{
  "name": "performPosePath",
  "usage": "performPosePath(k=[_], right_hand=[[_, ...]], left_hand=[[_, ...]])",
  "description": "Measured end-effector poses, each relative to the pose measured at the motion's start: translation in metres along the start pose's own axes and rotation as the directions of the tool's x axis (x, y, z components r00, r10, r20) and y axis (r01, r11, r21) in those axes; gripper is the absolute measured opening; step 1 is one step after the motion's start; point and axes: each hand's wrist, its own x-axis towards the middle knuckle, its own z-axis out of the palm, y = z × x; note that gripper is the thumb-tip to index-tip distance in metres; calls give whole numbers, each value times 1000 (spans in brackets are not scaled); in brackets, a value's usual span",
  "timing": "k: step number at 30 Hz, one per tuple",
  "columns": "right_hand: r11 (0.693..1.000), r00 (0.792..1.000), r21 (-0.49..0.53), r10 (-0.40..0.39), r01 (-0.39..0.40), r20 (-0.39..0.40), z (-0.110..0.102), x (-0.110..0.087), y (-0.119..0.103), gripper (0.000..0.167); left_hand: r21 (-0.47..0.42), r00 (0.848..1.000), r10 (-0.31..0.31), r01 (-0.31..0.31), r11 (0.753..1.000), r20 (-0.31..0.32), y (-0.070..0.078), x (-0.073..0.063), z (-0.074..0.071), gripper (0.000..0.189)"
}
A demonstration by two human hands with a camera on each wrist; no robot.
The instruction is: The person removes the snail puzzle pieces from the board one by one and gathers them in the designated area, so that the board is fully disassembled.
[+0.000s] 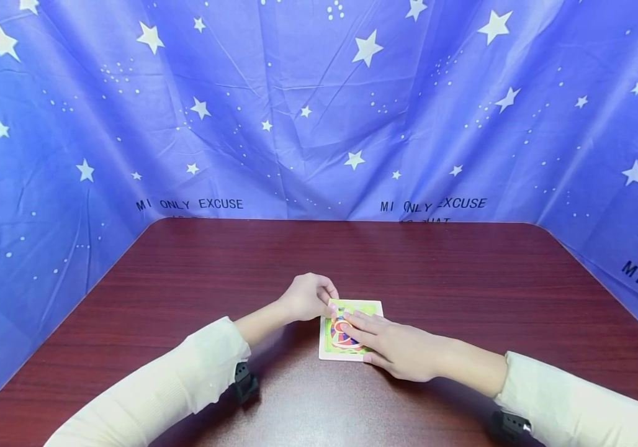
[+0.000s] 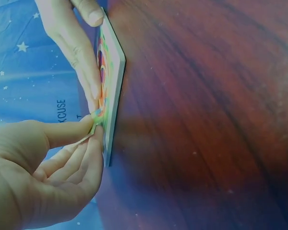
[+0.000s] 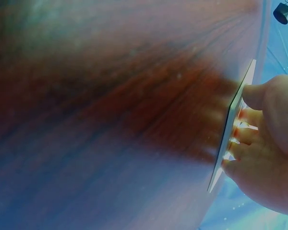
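Note:
A flat square board (image 1: 327,355) with a pale border lies on the table; its picture is green, red, blue and orange. At its far left corner my left hand (image 1: 308,297) pinches a thin greenish flat piece (image 2: 88,136) between thumb and fingers, just over the board's surface. Whether that piece is a puzzle piece or a card, I cannot tell. My right hand (image 1: 408,351) lies over the board's right part with fingers stretched out, fingertips on the picture. In the right wrist view the thumb (image 3: 255,97) rests by the board's edge. The hands hide much of the picture.
The dark red wooden table (image 1: 229,254) reaches back to a blue curtain (image 1: 274,81) with white stars, which hangs behind and at both sides. Dark wrist devices sit at the left cuff (image 1: 245,380) and the right cuff (image 1: 511,423).

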Motion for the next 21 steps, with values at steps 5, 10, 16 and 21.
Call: performPosePath(k=[5,10,16,21], right_hand=[[1000,1000,-21,-6,6,-12,2,0,1,53],[999,1000,-46,-13,12,-22,4,0,1,53],[999,1000,-38,-9,9,-13,4,-2,2,53],[999,1000,-39,-23,22,-19,6,-3,3,53]], left_hand=[[-135,995,-95,91,987,-19,-5,-1,0,13],[-345,982,-186,180,921,17,-11,-1,-3,19],[-495,966,-250,249,832,66,-22,-1,-11,23],[-513,961,-262,269,815,87,-33,-5,-22,25]])
